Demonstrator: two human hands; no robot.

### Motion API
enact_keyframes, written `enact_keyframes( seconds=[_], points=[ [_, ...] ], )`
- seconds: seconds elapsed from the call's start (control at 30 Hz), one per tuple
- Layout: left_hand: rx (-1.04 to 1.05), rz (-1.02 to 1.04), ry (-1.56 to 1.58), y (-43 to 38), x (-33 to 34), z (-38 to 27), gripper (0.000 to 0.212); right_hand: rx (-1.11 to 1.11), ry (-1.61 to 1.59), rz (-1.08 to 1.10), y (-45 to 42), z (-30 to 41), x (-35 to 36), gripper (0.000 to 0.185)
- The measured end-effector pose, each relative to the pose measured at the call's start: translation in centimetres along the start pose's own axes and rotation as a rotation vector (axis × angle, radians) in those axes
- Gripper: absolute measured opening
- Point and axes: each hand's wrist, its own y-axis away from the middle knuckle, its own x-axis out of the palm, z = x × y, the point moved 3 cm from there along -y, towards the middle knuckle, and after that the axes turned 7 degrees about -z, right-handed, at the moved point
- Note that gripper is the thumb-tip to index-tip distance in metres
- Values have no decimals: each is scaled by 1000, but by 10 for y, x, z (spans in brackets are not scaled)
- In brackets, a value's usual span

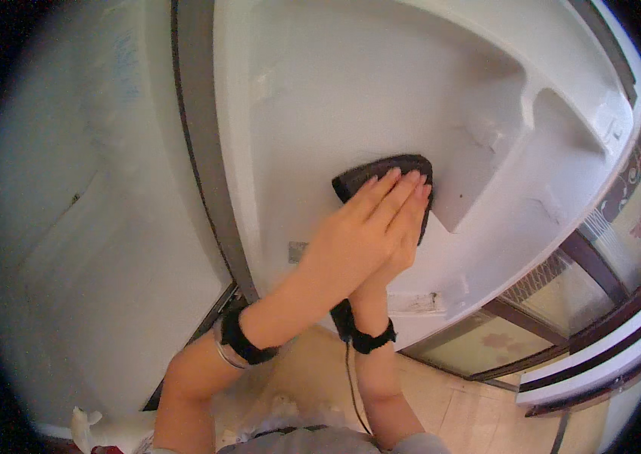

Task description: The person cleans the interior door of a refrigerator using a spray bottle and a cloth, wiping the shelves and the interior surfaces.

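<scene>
My left hand (360,232) lies flat over my right hand (402,258), with its fingers extended. Both press on a black, roughly triangular pad or tool head (368,173) set against a white moulded inner wall (326,108), apparently of a refrigerator. Most of my right hand is hidden under the left. By my right wrist is a black block (342,320) with a thin black cable (350,374) running down from it. Whether that block joins the triangular piece is hidden. Each wrist wears a black band, and the left also has a silver bracelet.
A grey strip (201,125) borders the wall on the left, beside a pale smudged panel (87,238). To the right stand dark-framed panels with a floral pattern (502,343). Below is a tiled floor (468,408). White moulded ridges (530,102) project at upper right.
</scene>
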Motion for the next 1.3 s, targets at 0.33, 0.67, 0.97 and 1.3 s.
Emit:
enact_keyframes(
  seconds=[0.33,0.67,0.97,1.3],
  points=[
    [-425,-66,149,70,25,-34,48,-366,-34,275,32,-18,-28,34],
    [-737,-199,215,88,-4,2,48,-528,-296,458,17,31,-5,33],
    [-738,-147,214,127,8,-14,59,-547,-227,484,57,25,-15,28],
    [-775,-276,158,84,-22,17,60,-569,-394,467,3,60,8,37]
  ],
)
